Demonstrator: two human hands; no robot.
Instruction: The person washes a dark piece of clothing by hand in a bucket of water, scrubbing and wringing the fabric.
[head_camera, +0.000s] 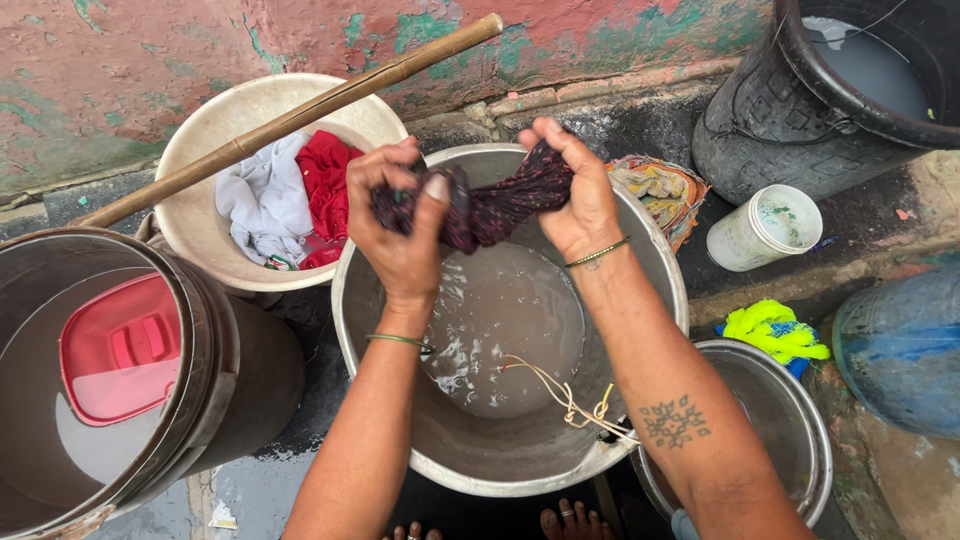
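Both hands were clenched on a dark, wet cloth (490, 205), twisted into a tight rope between them. The left hand (400, 225) gripped one bunched end, the right hand (578, 195) the other, and the cloth hung above a round metal basin (660, 260) that held cloudy grey water. A thin green bangle (597, 253) circled the right wrist. A pale string (570, 400) trailed over the basin's near rim.

Behind the basin stood a cream plastic tub (230, 110) with white and red clothes heaped inside, and a long wooden stick (300, 115) lay slanted across its rim. To the left sat a brown bucket (215, 340) with a red square mug (120, 350) floating in it. A white ribbed jar (765, 228) lay on its side near a black tub (760, 120).
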